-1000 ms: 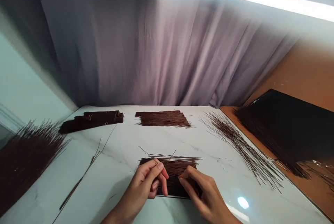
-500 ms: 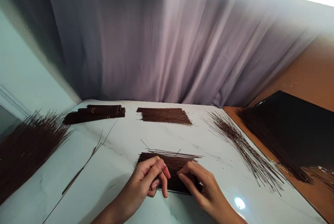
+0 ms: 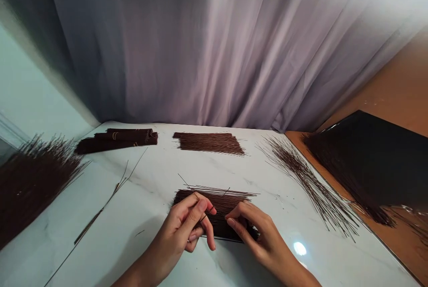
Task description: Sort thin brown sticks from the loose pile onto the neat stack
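A flat layer of thin dark brown sticks (image 3: 217,200) lies on the white marble table (image 3: 157,180) just in front of me. My left hand (image 3: 187,226) rests at its left end and pinches a single thin stick (image 3: 187,186) between thumb and forefinger, the stick slanting up and left over the layer. My right hand (image 3: 254,231) presses its fingertips down on the near right part of the same layer.
A second neat layer of sticks (image 3: 209,142) lies farther back, tied bundles (image 3: 117,140) at the back left. A loose heap (image 3: 30,180) fills the left edge, a fanned pile (image 3: 307,182) the right. A dark tray of sticks (image 3: 371,162) sits on orange wood. A grey curtain hangs behind.
The view has tilted and shifted slightly. Both hands stay on the near layer; my left fingers have curled a little tighter around the single stick.
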`<control>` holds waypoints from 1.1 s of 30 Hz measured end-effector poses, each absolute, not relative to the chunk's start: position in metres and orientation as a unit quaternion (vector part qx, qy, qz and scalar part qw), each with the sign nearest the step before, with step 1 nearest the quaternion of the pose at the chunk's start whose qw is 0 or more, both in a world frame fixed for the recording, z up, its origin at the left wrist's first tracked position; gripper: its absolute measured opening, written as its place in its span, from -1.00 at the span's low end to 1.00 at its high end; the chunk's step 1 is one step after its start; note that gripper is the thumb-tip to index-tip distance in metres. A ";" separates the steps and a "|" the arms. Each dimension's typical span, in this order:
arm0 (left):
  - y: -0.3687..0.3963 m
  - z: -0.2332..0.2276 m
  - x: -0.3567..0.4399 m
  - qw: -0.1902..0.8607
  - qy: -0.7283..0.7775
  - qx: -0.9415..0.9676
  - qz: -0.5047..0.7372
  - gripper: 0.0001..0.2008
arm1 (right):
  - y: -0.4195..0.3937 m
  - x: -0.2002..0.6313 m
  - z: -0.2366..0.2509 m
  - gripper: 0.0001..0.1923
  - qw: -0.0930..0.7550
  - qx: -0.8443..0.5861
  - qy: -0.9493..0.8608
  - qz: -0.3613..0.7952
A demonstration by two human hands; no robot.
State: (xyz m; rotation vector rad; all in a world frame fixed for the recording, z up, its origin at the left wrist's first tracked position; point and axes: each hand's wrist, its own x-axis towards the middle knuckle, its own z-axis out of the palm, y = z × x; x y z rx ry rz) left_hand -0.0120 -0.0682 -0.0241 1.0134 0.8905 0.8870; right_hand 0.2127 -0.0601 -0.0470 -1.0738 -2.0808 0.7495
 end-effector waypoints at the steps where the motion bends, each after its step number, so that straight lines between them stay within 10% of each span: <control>1: -0.067 -0.025 -0.012 0.689 0.406 0.454 0.394 -0.59 | -0.060 0.213 -0.048 -0.77 0.335 -0.408 -0.801 0.282; 27: -0.045 -0.055 -0.024 0.615 0.515 0.502 0.323 -0.61 | -0.020 0.255 0.000 -0.83 0.256 -0.399 -0.871 0.131; 33: -0.076 -0.028 -0.004 0.573 0.530 0.538 0.318 -0.56 | -0.047 0.221 -0.001 -0.43 0.265 -0.345 -0.899 -0.043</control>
